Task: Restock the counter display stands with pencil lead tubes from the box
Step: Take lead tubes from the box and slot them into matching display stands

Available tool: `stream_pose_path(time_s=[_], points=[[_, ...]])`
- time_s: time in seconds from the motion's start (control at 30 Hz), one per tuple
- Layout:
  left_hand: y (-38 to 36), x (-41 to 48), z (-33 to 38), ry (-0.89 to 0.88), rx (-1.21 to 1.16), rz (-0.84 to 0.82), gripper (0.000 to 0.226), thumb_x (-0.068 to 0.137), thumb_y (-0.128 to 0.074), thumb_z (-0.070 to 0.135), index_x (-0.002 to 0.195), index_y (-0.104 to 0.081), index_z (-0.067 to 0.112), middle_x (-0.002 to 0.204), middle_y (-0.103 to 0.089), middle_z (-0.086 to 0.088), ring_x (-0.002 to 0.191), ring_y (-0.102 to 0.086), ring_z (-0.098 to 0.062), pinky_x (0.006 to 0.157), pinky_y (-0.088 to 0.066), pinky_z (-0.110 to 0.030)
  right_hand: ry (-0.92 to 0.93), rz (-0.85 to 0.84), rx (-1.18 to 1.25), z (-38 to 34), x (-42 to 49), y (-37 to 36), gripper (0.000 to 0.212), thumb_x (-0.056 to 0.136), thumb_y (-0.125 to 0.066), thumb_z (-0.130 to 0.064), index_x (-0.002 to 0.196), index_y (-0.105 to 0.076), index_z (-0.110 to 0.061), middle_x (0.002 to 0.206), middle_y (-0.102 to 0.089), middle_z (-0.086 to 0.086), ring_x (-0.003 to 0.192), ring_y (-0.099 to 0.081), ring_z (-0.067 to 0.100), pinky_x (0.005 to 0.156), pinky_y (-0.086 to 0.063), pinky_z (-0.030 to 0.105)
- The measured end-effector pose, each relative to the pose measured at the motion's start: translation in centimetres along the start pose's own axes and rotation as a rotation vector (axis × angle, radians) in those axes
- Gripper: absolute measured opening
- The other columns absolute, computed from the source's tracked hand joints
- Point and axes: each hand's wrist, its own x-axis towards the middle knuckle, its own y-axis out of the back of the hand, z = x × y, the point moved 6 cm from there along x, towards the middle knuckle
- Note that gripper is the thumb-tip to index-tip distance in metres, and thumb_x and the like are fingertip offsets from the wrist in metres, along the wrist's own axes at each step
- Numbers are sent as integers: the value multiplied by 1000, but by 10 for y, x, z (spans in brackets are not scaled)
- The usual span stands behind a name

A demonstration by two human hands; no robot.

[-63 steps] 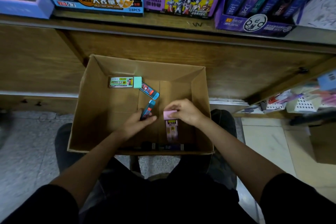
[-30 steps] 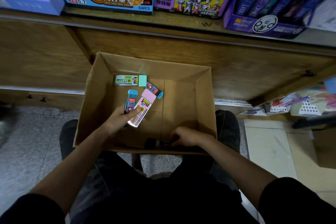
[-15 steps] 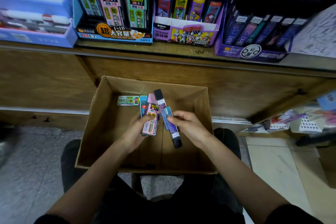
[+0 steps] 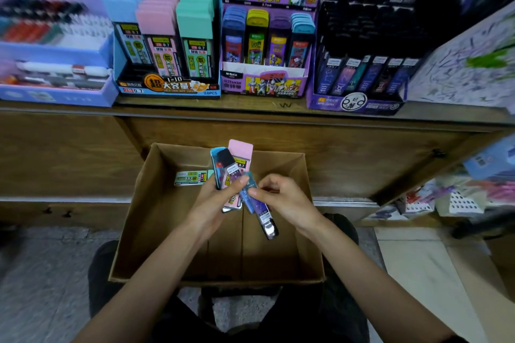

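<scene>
L hand (image 4: 216, 200) grips a fan of lead tubes (image 4: 240, 154) over the box (image 4: 139, 231); R hand (image 4: 284, 198) pinches one dark tube (image 4: 264, 217). One green tube (image 4: 192, 177) lies near the box's far-left corner. Box approx. emptied; held tubes not yet in the stands (image 4: 167, 36) along the counter (image 4: 195, 104) edge.

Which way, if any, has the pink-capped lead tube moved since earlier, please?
Yes: the pink-capped tube rose off the brown cardboard box floor, rearward, into the left hand.

Single head view, looking forward-down: box (image 4: 145, 217) close below, counter display stands (image 4: 264, 85) ahead.
</scene>
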Motion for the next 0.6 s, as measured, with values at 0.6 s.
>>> stream_pose_path(time_s=[0.6], points=[[-43,2,55,-89,53,-119,39,70,-68,27,107,-60,17,90,-73,1,84,-70,-12,66,-55,-24,120,182,465,-25,-29,73,7,82,-65,-5,88,-65,-7,72,-59,1,65,-52,10,60,-44,21]])
